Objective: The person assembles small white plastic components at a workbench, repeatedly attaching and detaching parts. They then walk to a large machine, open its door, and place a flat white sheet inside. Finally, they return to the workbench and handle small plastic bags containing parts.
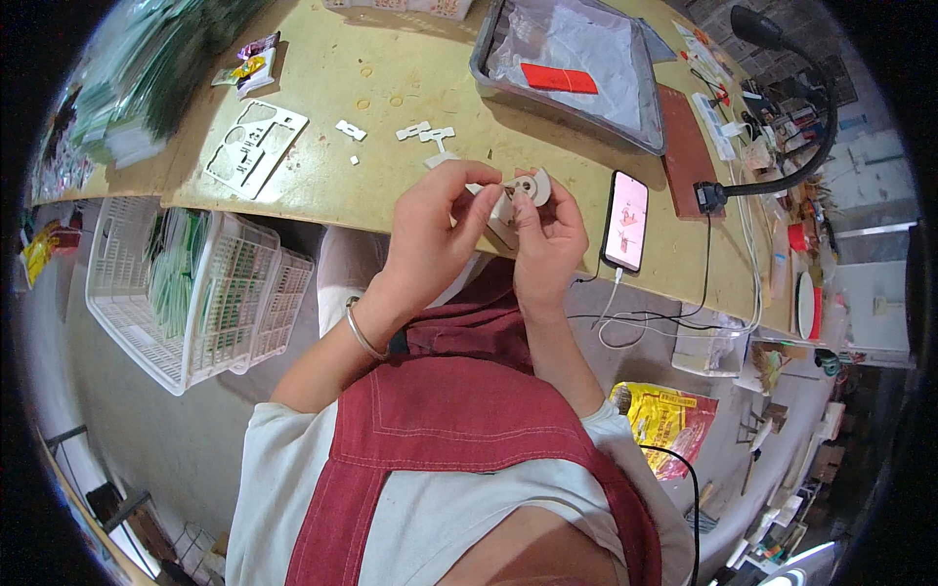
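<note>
A small white flat piece with a rounded edge and round holes (540,184) is held at the table's near edge. My right hand (548,234) grips it, thumb on its face and fingers behind. My left hand (445,220) is closed in a pinch beside its left side; what lies between those fingertips is too small to make out. Beyond my hands lie several loose white cut-out pieces (412,131). Further left is a white sheet with cut-out shapes (256,148), resting flat on the yellowish table (322,190).
Right of my hands lies a lit phone (624,223) with a charging cable. A grey tray (567,115) holding a red packet (559,78) stands at the back, near a gooseneck lamp (831,127). Plastic sleeves (147,88) pile up far left; white baskets (176,342) stand below.
</note>
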A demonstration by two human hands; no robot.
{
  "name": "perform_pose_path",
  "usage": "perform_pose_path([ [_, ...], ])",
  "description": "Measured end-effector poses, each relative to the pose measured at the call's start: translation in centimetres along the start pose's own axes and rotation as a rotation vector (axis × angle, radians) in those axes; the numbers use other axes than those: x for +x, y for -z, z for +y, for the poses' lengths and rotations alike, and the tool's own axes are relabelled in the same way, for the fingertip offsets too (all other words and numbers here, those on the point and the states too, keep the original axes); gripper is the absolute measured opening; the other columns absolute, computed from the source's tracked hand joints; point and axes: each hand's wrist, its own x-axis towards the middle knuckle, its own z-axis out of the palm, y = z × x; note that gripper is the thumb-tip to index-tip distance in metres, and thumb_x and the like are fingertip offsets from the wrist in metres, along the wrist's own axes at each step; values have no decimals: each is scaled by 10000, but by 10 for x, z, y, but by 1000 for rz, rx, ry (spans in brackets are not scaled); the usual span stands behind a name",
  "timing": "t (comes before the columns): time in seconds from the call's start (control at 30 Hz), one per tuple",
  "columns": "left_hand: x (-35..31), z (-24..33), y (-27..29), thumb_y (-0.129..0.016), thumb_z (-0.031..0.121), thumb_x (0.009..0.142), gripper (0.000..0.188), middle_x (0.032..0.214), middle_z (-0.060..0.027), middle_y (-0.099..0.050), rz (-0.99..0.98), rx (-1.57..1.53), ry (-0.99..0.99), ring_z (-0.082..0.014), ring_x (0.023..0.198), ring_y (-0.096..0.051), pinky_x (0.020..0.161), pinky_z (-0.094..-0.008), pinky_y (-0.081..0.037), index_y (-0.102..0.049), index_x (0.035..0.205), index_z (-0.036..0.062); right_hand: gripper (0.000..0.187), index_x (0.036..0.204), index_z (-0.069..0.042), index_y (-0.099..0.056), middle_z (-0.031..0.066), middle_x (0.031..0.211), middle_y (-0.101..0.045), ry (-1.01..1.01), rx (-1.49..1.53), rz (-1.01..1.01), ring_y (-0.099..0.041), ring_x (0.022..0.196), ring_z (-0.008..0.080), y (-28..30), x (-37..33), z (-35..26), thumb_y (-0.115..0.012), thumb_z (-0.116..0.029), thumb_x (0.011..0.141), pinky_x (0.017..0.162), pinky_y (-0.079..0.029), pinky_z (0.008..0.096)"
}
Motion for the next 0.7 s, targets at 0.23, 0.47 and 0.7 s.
perform_pose_path([
  [0.23,-3,-52,-13,-578,209,1080,235,1105,-58,-715,-29,-662,318,-109,996,-647,943,-285,-517,-665,1151,3,367,1251,24,-651,161,1221,-660,256,-478,-133,-664,1108,245,7,-4,18,-710,28,889,955,-534,336],
  [0.47,2,-54,-11,-577,198,1080,226,1125,-52,-714,-107,-543,302,-103,1038,-637,951,-277,-502,-665,1157,5,343,1250,27,-655,176,1226,-669,272,-372,-194,-668,1133,295,23,-12,20,-650,-1,908,979,-526,362],
  [0.7,3,-54,-11,-587,198,1073,226,1170,-60,-711,-147,-465,316,-110,1076,-629,985,-282,-483,-668,1172,11,169,1116,20,-689,95,1074,-695,179,-329,-167,-664,991,170,27,0,27,-621,24,961,883,-527,290],
])
